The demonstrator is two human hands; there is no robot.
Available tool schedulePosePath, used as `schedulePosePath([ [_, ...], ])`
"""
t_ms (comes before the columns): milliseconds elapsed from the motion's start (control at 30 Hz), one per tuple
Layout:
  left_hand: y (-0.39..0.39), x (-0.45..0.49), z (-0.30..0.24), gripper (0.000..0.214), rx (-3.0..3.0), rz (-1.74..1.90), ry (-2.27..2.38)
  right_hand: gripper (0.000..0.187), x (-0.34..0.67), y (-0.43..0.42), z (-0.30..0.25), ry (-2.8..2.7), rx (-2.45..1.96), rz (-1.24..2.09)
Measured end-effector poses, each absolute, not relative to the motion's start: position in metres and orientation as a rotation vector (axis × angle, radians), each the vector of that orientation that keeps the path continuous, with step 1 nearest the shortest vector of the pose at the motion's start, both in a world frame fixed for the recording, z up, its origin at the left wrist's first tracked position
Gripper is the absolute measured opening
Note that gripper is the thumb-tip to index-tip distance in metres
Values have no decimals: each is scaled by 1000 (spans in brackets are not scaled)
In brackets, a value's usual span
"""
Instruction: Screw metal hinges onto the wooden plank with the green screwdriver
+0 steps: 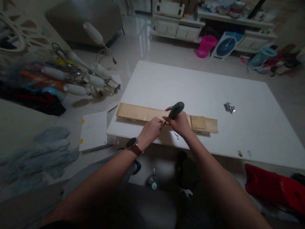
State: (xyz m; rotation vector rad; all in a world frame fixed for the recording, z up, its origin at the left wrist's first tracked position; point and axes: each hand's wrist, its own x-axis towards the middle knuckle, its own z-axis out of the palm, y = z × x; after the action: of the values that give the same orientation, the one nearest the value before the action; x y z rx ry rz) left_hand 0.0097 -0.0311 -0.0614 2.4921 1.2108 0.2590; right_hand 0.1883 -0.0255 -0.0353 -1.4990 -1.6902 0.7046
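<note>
My right hand [179,123] is wrapped round a screwdriver with a dark green handle [175,110], tilted over a long wooden board [140,113]. Close by its tip, my left hand [152,128] has its fingers pinched at the board's near edge; what they hold is small and hidden. A watch [132,143] is on my left wrist. Toward the board's right end a short wooden block [198,122] lies on top. Several loose screws [176,135] rest on the white tabletop [190,86] just below my right hand.
Metal hinges or brackets [229,108] lie in a small pile on the right of the tabletop. A red object [271,186] stands by the near right edge. On the floor are a white panel [93,131], a bottle [152,181] and a pink basket [206,46].
</note>
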Motion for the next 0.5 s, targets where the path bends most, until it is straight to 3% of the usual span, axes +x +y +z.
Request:
schedulePosePath([
  [167, -31, 9, -63, 37, 2512, 287, 1171, 25, 188, -26, -32, -1559, -1432, 926],
  [367, -32, 9, -60, 30, 2498, 293, 1171, 38, 194, -26, -33, -1526, -1322, 1056],
  [500, -32, 9, -60, 27, 2497, 289, 1170, 34, 194, -25, -34, -1535, -1315, 1035],
])
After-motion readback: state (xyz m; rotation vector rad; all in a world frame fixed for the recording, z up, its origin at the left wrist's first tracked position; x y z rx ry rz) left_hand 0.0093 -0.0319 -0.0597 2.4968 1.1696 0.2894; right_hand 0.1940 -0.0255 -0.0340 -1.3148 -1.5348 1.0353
